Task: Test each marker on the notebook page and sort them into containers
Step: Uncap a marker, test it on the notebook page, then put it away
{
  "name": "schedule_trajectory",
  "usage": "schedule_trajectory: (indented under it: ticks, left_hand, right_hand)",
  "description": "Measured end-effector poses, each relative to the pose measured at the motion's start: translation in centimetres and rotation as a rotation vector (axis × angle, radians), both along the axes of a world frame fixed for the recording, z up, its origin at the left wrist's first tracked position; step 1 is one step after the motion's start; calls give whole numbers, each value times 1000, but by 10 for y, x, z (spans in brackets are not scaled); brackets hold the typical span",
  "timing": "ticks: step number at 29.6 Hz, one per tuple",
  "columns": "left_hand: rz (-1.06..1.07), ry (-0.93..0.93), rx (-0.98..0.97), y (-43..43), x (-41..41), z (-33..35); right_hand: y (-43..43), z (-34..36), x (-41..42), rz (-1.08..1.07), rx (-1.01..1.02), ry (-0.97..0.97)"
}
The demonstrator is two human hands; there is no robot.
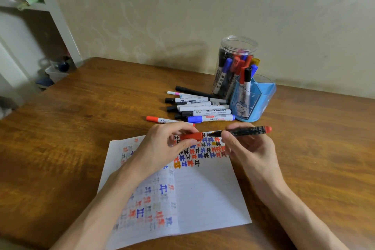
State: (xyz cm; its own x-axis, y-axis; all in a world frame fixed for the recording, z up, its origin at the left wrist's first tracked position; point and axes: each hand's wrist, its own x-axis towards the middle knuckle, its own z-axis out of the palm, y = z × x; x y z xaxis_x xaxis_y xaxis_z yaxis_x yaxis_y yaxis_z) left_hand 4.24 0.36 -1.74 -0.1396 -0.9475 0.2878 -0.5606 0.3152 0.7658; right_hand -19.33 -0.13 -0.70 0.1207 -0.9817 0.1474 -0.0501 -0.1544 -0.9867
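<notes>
left hand pinching a red cap and right hand gripping the dark barrel of a red-ended marker, cap just off the tip, both held above the open notebook with its rows of coloured test marks. beyond on the wooden worktop, loose markers lie beside a blue pen holder and a clear jar, apparently plastic, each holding markers.

Dim warm light, blurred warped edges
</notes>
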Motion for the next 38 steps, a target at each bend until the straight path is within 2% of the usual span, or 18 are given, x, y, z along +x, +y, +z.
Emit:
schedule_trajectory:
  ticks: [8,15,19,23,30,35,38]
  left_hand:
    - [-21,40,33,-1,-2,5]
    - [-79,105,54,5,-7,13]
    - [-68,160,73,7,-11,15]
    - [-90,136,98,6,-13,15]
    - [-108,192,118,3,0,25]
    - [-77,456,72,11,6,38]
    - [-27,460,8,27,23,52]
  right_hand:
    - [-1,5,5,91,32,-73]
    - [0,1,5,176,-61,94]
    - [4,-3,5,173,-92,86]
    - [3,-3,5,185,-83,94]
    - [-4,4,-1,119,38,-73]
    - [-2,2,1,275,-69,149]
    - [-3,12,16,339,-203,363]
